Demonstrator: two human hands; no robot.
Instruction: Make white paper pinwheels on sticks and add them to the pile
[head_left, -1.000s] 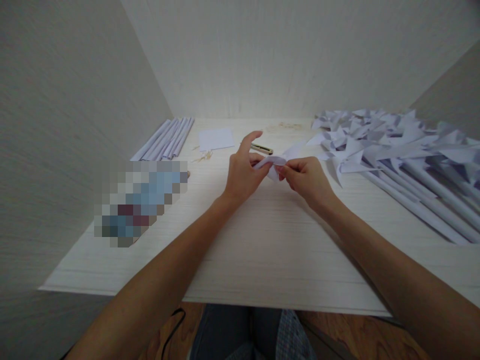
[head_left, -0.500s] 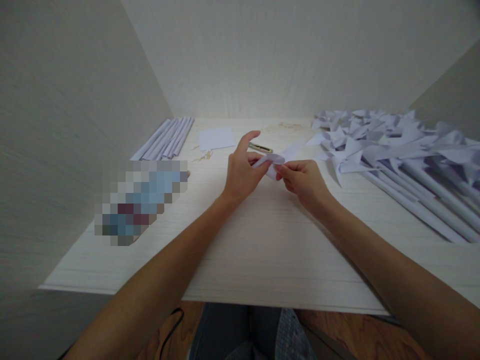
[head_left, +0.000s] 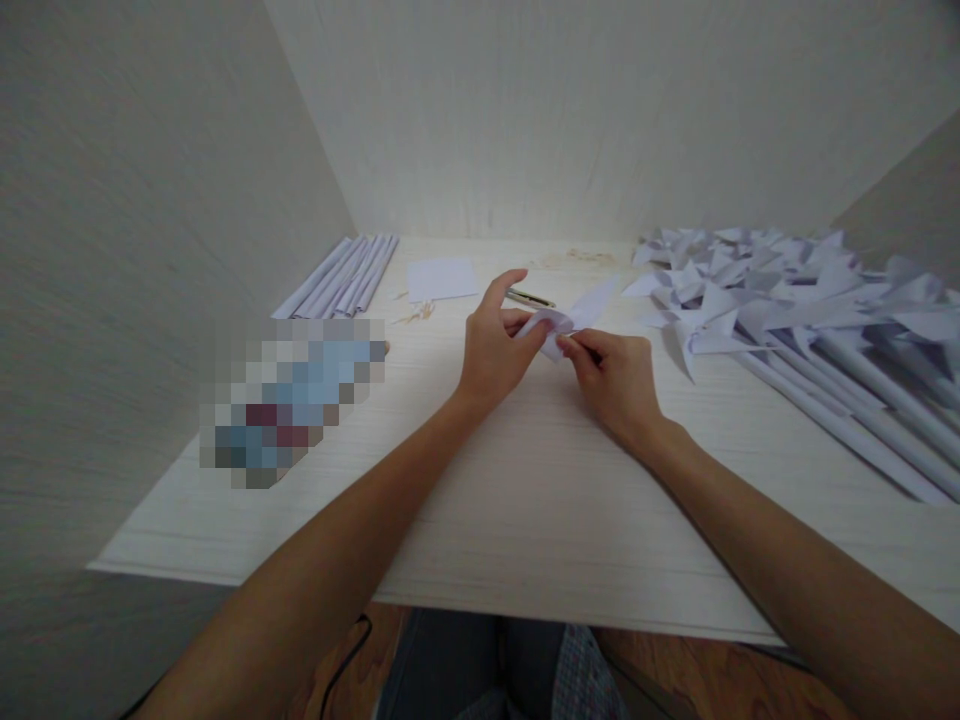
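Observation:
Above the middle of the table, my left hand [head_left: 496,345] pinches a white paper pinwheel [head_left: 596,300] between thumb and fingers, its index finger raised. The paper is curled over at its centre, and a pointed blade sticks out to the upper right. My right hand [head_left: 616,380] has its thumb and fingertips closed at the pinwheel's near right edge; whether something small is also between them is hidden. Just beyond my left hand lies a slim metallic cutter or pen [head_left: 531,298].
Rolled paper tubes [head_left: 349,275] lie at the back left, beside a white paper sheet [head_left: 442,279] and several small sticks [head_left: 420,312]. A pixelated object [head_left: 300,400] sits at left. Paper pinwheels [head_left: 750,280] on paper tubes [head_left: 862,390] are piled at right.
My right hand has turned at the wrist, its knuckles now higher, with fingertips still at the paper. One blade of the pinwheel stands out more at upper right. The whole view has shifted slightly.

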